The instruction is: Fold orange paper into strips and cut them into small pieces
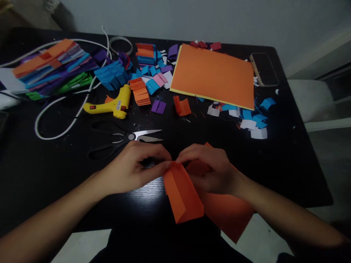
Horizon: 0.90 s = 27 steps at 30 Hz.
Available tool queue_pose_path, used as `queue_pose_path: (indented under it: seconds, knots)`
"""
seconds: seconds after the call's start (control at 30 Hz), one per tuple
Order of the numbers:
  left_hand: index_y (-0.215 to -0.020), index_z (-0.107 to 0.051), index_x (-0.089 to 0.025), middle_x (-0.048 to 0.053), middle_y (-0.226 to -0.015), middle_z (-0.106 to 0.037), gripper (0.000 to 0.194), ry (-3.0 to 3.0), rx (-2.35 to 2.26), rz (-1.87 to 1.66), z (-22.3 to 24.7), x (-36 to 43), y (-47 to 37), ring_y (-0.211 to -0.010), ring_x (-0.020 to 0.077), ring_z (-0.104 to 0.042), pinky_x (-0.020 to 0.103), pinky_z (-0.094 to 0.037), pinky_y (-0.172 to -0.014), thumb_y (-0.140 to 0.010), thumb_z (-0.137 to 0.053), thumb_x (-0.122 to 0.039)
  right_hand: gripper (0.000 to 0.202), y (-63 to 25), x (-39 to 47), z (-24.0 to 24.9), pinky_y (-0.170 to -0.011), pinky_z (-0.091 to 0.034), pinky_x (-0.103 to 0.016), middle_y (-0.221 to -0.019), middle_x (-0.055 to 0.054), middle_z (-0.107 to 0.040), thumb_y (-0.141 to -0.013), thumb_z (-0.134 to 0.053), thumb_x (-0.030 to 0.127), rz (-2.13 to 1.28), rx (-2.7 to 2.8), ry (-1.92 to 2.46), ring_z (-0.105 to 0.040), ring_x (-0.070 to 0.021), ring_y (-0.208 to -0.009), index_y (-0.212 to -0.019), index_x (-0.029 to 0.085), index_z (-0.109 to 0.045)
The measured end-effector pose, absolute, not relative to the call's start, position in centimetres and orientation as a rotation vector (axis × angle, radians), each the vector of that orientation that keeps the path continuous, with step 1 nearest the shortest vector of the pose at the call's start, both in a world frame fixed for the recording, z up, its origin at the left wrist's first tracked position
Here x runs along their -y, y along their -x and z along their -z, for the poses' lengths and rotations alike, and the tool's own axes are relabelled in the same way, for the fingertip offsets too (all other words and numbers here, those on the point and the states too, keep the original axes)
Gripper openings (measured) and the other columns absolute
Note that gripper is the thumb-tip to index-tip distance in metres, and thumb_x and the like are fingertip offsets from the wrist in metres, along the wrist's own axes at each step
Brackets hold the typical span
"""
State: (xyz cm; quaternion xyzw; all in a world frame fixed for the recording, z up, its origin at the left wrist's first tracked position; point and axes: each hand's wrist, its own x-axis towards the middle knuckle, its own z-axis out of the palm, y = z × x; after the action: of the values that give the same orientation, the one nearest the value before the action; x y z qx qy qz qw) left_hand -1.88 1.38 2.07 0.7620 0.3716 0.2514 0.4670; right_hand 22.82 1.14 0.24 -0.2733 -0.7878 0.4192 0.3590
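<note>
A folded strip of orange paper (182, 193) hangs toward me, creased along its length, above the near part of the black table. My left hand (139, 166) pinches its upper left corner between thumb and fingers. At the same top edge, the fingers of my right hand (210, 166) are closed on the paper close to the left fingertips. Under my right hand and wrist lies a larger orange sheet (229, 213), partly covered, its corner reaching past the table edge. Open scissors (131, 137) with black handles rest just beyond my left hand.
A yellow glue gun (120, 104) lies left of centre, near a looped white cable (38, 128). Folded colored paper stacks (55, 69) stand at the back left. Orange sheets (214, 76), a phone (263, 69), a tape roll (121, 44) and scattered paper scraps (259, 133) cover the far side.
</note>
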Motion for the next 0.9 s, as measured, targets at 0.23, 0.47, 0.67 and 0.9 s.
queue_pose_path:
  seconds: [0.23, 0.47, 0.67, 0.9]
  knots:
    - [-0.095, -0.075, -0.02, -0.002, -0.079, -0.076, 0.01, -1.9, -0.897, -0.648, -1.93, -1.33, 1.91, -0.066, 0.01, -0.069, 0.019, -0.052, -0.062, -0.099, -0.065, -0.018, 0.018, -23.03, -1.01, -0.05, -0.077, -0.065, -0.031, -0.102, -0.006, -0.079, -0.096, -0.072, 0.021, -1.02, 2.068, 0.688, -0.078, -0.019, -0.092, -0.114, 0.024, -0.069]
    - [-0.095, -0.073, -0.019, -0.003, -0.079, -0.073, 0.009, -1.867, -0.912, -0.637, -1.74, -1.15, 1.59, -0.067, 0.0088, -0.067, 0.019, -0.051, -0.063, -0.099, -0.065, -0.019, 0.02, -22.91, -0.88, -0.1, -0.077, -0.066, -0.03, -0.102, -0.006, -0.08, -0.094, -0.074, 0.017, -1.025, 2.049, 0.69, -0.078, -0.0189, -0.092, -0.113, 0.022, -0.069]
    - [-0.095, -0.073, -0.019, -0.003, -0.079, -0.073, 0.008, -1.888, -0.893, -0.635, -1.89, -1.12, 1.65, -0.066, 0.0079, -0.066, 0.018, -0.05, -0.062, -0.099, -0.066, -0.018, 0.021, -22.72, -0.87, -0.37, -0.077, -0.065, -0.028, -0.1, -0.007, -0.08, -0.091, -0.076, 0.012, -1.062, 2.024, 0.701, -0.078, -0.0184, -0.091, -0.109, 0.021, -0.071]
    - [-0.099, -0.074, -0.02, -0.002, -0.081, -0.074, 0.011, -1.906, -0.868, -0.635, -1.86, -1.08, 1.84, -0.068, 0.0087, -0.068, 0.018, -0.05, -0.063, -0.101, -0.064, -0.019, 0.018, -22.73, -0.84, -0.37, -0.077, -0.065, -0.027, -0.101, -0.007, -0.079, -0.093, -0.074, 0.014, -1.096, 2.009, 0.717, -0.078, -0.017, -0.09, -0.11, 0.02, -0.071]
